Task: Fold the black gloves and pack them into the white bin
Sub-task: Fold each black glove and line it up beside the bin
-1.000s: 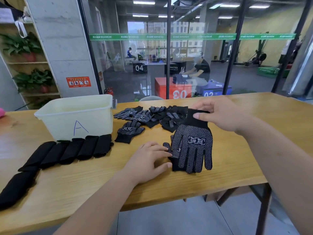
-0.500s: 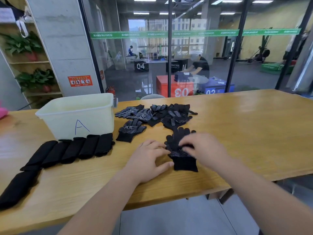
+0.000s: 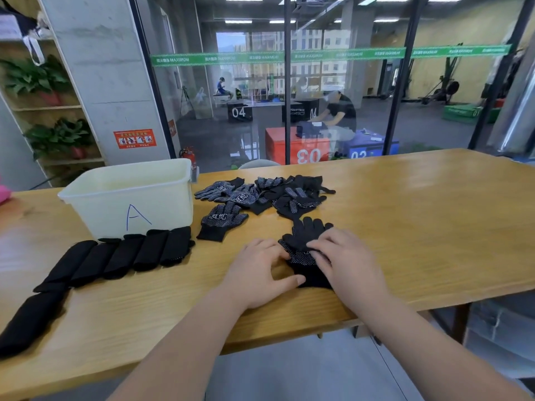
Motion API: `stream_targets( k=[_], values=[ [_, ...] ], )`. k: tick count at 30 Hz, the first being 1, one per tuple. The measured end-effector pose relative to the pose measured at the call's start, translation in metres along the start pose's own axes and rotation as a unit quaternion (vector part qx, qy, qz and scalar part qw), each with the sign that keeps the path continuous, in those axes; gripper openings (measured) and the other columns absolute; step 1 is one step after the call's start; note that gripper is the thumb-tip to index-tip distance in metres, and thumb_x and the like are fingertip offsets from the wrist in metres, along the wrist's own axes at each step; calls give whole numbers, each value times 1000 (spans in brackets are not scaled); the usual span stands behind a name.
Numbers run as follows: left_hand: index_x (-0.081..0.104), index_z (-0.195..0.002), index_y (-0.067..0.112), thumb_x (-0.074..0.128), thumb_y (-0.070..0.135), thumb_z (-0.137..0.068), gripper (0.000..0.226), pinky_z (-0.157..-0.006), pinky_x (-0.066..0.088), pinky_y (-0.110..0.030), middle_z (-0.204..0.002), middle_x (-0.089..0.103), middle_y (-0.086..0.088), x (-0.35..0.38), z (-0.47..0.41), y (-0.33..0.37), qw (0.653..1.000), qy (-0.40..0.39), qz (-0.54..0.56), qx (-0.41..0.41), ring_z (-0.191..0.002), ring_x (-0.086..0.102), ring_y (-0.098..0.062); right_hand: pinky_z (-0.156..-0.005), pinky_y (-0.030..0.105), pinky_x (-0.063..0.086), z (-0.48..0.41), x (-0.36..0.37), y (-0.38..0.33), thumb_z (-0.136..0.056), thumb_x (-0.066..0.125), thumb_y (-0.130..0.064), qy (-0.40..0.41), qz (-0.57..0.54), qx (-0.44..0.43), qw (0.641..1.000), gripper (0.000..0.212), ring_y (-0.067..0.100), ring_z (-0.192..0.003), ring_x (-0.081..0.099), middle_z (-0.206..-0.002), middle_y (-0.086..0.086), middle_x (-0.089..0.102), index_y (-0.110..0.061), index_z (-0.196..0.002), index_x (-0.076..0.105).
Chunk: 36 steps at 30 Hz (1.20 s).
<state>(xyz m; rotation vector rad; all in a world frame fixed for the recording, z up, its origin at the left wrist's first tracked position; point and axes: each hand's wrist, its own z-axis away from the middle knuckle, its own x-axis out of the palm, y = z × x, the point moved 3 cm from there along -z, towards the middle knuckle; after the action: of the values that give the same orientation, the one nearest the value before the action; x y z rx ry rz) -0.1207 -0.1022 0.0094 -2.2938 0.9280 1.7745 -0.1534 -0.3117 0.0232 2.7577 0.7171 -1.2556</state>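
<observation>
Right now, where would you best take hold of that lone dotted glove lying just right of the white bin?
Pinch the lone glove at its plain cuff, coming from the near edge of the table. It lies flat, cuff nearest the person, fingers pointing toward the glove pile, so the cuff is probably the easiest end.

Right hand (image 3: pixel 344 261) covers much of the glove (image 3: pixel 308 231) (grip unclear); bin (image 3: pixel 95 215) interior unseen.

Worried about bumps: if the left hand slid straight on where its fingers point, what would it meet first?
Most likely the half-folded black glove, right at the left hand's fingertips; the right hand lies on it just beyond.
</observation>
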Motion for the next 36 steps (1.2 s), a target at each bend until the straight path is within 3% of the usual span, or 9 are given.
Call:
stream_targets(
  k=[6,17,23,26,29,32,36],
  values=[
    [61,-128,36,54,89,-79,72,-115,38,-35,-132,53,22,3,3,1,1000,15,-23,-7,-133,39,-6,-68,26,43,18,10,-2,-90,79,-24,-13,-12,-25,1000,15,16,-84,56,-93,-9,56,-25,-106,80],
    [58,-123,36,54,93,-74,75,-111,42,-36,-129,57,22,-1,4,3,999,14,-18,-33,-131,42,-5,-67,30,50,22,2,-9,-83,81,-19,-18,-58,-52,997,16,12,-82,56,-89,-12,57,-23,-98,80],
    [55,-134,35,64,88,-74,81,-112,42,-36,-134,57,19,-5,7,6,999,14,2,-42,-133,42,-6,-71,33,52,20,4,-9,-86,59,-37,-63,-77,-26,995,22,9,-86,54,-91,-17,55,-29,-94,77],
    [52,-141,41,58,96,-71,90,-117,39,-39,-140,54,21,-4,7,4,999,-5,6,-34,-139,37,-6,-78,31,50,20,3,-10,-89,57,-44,-79,-87,-15,993,22,7,-89,53,-93,-20,57,-32,-92,75],
    [47,-151,47,44,100,-76,92,-120,35,-41,-146,45,19,-3,7,2,999,-23,18,-37,-143,29,-7,-90,30,48,19,3,0,-99,52,-38,-64,-159,43,984,25,4,-104,56,-104,-23,61,-33,-100,75],
    [42,-158,45,28,95,-88,87,-125,30,-47,-158,34,12,-1,6,3,999,-23,-12,-43,-150,18,-11,-106,31,46,14,6,18,-104,54,-29,-68,-183,121,973,26,1,-126,54,-130,-28,61,-36,-122,72],
    [37,-162,40,31,98,-82,99,-129,20,-50,-169,24,8,3,4,2,994,-54,-61,-67,-158,7,-16,-125,39,29,-5,24,30,-105,53,-47,-237,-59,111,963,49,9,-152,34,-164,-18,39,-38,-152,51]
  ],
)
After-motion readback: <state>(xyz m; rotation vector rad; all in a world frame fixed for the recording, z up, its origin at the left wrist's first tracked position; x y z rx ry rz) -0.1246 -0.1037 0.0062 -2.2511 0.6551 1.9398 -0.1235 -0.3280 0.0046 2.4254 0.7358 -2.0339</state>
